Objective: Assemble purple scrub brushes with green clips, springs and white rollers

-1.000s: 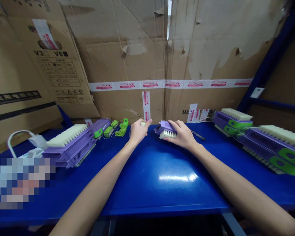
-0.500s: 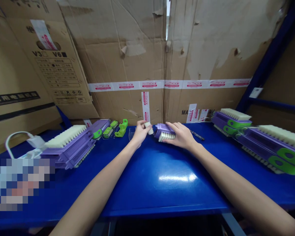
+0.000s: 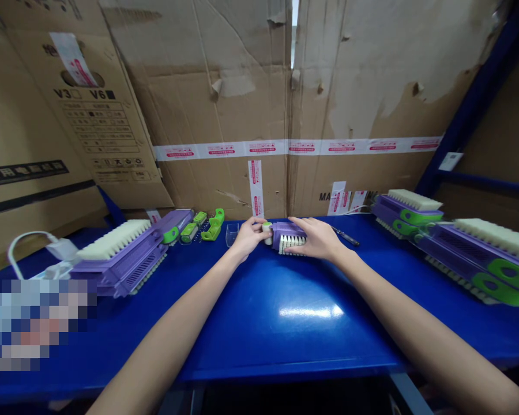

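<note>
A purple brush head with cream bristles lies on the blue table, its bristles facing me. My right hand is wrapped over its right end. In the fingertips of my left hand is a small white and green end piece, held against the left end of the brush head. Whether the two parts are joined I cannot tell. A small clear plastic box stands just left of my left hand. Beyond my right hand lies a dark pen-like tool.
At the left, purple brush blocks are stacked near green plastic parts, scattered screws and a white cable. More purple and green brush blocks line the right side. Cardboard walls the back of the blue table.
My left hand has moved slightly right, bringing the end piece from a tilted position apart from the brush head to upright against its left end. My right hand stays on the brush head.
</note>
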A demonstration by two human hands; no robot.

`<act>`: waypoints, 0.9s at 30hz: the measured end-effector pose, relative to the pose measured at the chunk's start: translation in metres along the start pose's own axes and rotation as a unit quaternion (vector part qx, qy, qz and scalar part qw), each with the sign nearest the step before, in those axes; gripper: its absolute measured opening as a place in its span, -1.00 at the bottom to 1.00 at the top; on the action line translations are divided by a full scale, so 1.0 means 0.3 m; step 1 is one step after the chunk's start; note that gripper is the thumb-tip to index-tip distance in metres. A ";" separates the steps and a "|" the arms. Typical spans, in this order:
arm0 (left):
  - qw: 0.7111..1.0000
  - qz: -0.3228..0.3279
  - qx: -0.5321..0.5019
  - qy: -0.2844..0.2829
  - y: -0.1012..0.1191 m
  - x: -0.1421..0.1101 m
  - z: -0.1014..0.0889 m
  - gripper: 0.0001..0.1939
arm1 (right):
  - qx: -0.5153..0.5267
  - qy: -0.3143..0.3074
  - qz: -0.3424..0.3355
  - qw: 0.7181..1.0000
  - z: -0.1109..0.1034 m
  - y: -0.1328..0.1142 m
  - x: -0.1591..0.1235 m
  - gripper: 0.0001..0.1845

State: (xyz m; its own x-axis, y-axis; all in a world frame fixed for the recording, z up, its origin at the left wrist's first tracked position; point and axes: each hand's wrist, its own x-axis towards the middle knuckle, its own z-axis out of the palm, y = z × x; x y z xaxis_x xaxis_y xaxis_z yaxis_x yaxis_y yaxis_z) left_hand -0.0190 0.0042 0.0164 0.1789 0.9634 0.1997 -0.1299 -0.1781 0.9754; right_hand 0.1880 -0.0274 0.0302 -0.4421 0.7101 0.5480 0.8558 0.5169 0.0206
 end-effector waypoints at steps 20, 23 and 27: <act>0.994 -0.104 -0.019 0.035 0.006 -0.010 -0.004 -0.77 | -0.008 -0.003 0.007 1.000 -0.002 -0.004 0.005 -0.16; 0.994 -0.106 -0.015 0.032 0.012 -0.011 -0.006 -0.78 | -0.014 -0.007 0.011 1.000 -0.005 -0.007 0.005 -0.15; 0.996 -0.088 -0.001 0.015 0.012 -0.012 -0.008 -0.68 | -0.021 -0.010 0.013 1.000 -0.008 -0.011 0.007 -0.15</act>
State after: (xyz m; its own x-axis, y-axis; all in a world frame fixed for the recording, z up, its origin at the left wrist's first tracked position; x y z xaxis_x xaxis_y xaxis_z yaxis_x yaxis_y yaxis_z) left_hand -0.0223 0.0005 0.0189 0.1700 0.9852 0.0227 -0.1002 -0.0057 0.9950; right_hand 0.1850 -0.0289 0.0333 -0.4241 0.7327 0.5323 0.8774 0.4780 0.0411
